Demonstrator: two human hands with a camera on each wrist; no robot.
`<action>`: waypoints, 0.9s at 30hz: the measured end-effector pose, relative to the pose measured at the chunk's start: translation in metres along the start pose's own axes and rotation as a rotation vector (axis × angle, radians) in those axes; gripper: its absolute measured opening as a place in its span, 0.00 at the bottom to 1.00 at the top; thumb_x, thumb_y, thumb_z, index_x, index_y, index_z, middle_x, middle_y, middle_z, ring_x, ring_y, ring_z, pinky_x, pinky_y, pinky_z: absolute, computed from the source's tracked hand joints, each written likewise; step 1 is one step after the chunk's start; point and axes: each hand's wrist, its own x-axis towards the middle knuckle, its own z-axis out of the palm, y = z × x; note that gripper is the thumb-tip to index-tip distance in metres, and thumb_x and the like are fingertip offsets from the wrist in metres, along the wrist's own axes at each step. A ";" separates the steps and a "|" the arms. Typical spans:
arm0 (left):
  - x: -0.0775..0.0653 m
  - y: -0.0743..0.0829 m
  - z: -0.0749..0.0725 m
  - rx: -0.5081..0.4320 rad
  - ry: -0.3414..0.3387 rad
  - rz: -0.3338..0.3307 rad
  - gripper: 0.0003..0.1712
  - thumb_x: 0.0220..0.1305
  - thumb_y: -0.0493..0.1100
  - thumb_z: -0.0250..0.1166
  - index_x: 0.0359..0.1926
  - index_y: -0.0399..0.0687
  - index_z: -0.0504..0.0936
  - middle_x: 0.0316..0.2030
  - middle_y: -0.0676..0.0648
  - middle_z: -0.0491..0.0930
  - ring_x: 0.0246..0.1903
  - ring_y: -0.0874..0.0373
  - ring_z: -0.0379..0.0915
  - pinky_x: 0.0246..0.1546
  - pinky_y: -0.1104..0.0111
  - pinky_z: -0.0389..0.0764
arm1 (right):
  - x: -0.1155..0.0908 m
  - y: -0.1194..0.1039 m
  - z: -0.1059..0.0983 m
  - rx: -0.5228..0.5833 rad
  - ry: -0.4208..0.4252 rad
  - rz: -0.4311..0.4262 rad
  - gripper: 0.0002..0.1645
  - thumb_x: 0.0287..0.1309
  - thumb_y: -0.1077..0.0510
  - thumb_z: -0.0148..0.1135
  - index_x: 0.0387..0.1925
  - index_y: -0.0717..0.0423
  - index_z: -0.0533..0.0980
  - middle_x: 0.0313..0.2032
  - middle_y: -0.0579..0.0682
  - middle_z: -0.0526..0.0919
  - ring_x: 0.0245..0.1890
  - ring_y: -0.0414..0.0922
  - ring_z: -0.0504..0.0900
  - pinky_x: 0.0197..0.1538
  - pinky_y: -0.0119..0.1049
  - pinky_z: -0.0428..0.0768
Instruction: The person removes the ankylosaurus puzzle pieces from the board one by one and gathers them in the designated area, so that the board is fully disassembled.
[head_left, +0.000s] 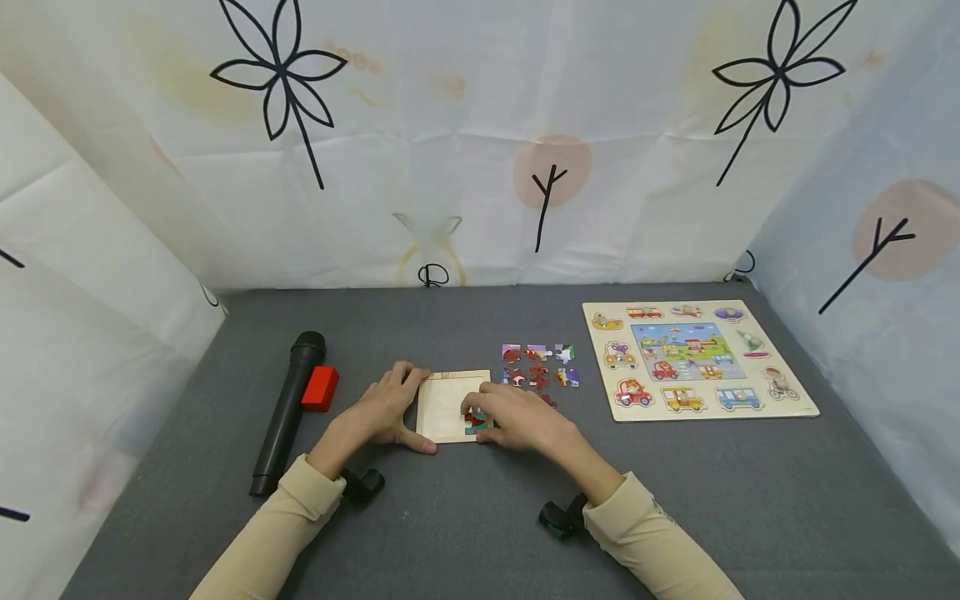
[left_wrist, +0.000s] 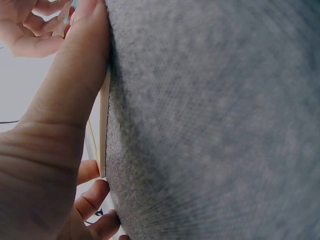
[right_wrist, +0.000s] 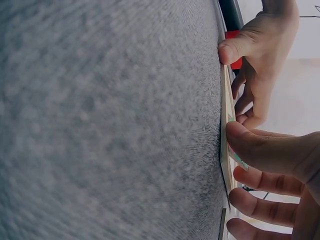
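A shallow wooden puzzle tray (head_left: 438, 410) lies flat on the grey table, with colourful puzzle pieces (head_left: 474, 422) at its near right corner. My left hand (head_left: 384, 410) grips the tray's left side, thumb by the near edge and fingers spread toward the far corner. Over the tray's right side, my right hand (head_left: 525, 418) pinches a puzzle piece (right_wrist: 240, 159) between thumb and index finger; in the right wrist view the piece tilts up from the tray. From above, the fingers hide part of it. Several loose puzzle pieces (head_left: 538, 375) lie just beyond my right hand.
To the right is a larger wooden vehicle puzzle board (head_left: 618, 335). A black microphone (head_left: 283, 417) lies on the left, with a red block (head_left: 321, 388) against it. Patterned white cloth (head_left: 480, 208) closes off the back and sides of the table.
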 end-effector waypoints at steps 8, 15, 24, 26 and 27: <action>0.000 0.000 0.000 0.002 -0.001 -0.001 0.69 0.39 0.67 0.83 0.74 0.42 0.59 0.66 0.35 0.60 0.63 0.40 0.64 0.62 0.43 0.69 | 0.002 -0.001 0.000 0.014 -0.003 0.001 0.22 0.56 0.55 0.77 0.53 0.46 0.84 0.40 0.47 0.81 0.27 0.36 0.71 0.28 0.29 0.71; 0.000 0.000 -0.001 0.003 -0.006 -0.007 0.69 0.39 0.67 0.83 0.75 0.42 0.59 0.67 0.35 0.60 0.64 0.39 0.63 0.62 0.42 0.69 | 0.002 -0.001 0.001 0.027 -0.003 0.000 0.21 0.56 0.56 0.76 0.52 0.47 0.85 0.40 0.48 0.81 0.26 0.36 0.71 0.27 0.29 0.70; 0.000 0.000 0.001 0.009 0.001 0.006 0.68 0.39 0.68 0.83 0.74 0.42 0.60 0.66 0.35 0.61 0.63 0.39 0.64 0.61 0.42 0.70 | 0.001 0.000 0.002 0.020 0.005 -0.020 0.18 0.58 0.54 0.75 0.51 0.46 0.85 0.39 0.47 0.81 0.27 0.36 0.71 0.28 0.29 0.70; 0.000 0.000 0.001 0.010 0.002 0.006 0.68 0.39 0.68 0.83 0.74 0.42 0.60 0.66 0.35 0.61 0.62 0.39 0.65 0.61 0.42 0.70 | 0.002 0.000 0.002 0.017 0.005 -0.017 0.17 0.58 0.54 0.75 0.50 0.46 0.85 0.39 0.47 0.81 0.27 0.36 0.71 0.28 0.29 0.70; 0.000 0.000 0.001 0.011 0.003 0.006 0.68 0.39 0.68 0.83 0.74 0.42 0.60 0.66 0.35 0.61 0.62 0.40 0.65 0.61 0.42 0.70 | 0.002 0.000 0.002 0.016 0.005 -0.014 0.17 0.58 0.53 0.75 0.50 0.46 0.85 0.39 0.47 0.81 0.27 0.36 0.71 0.28 0.29 0.70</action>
